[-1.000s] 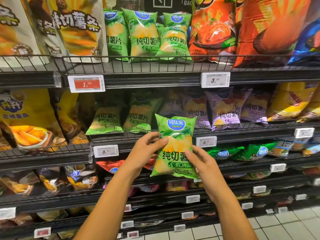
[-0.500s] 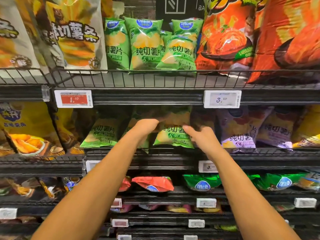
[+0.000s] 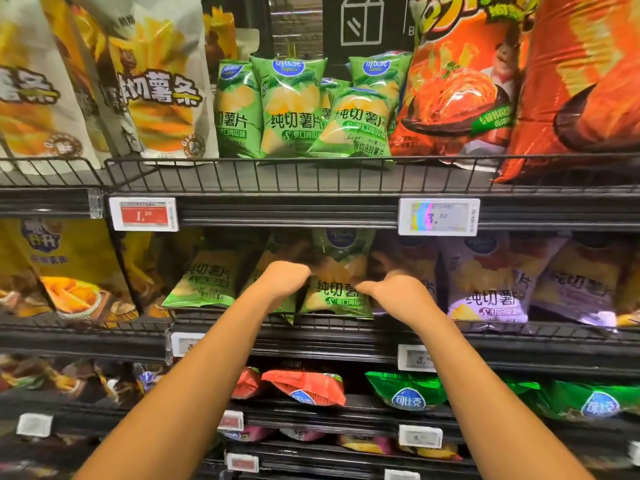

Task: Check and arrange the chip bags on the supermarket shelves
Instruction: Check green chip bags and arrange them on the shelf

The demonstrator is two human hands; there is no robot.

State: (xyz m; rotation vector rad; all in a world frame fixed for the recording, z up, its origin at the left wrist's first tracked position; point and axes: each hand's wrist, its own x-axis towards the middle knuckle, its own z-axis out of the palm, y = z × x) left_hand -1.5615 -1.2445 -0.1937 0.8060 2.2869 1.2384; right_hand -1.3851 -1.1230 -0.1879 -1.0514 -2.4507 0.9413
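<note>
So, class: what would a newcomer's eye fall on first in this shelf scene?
Two bare arms reach up from below, the left hand and right hand on a green bag on the middle shelf. Above it, a cluster of green bags stands upright beside big orange bags. A red price tag sits on the left.

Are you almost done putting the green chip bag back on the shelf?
Nearly. The green chip bag already sits upright in its row on the second shelf, beside another green bag. In hand: the left hand and right hand both hold its sides, straightening it. Left: letting go, then perhaps checking the purple bags and the flat red bag lower down.
</note>
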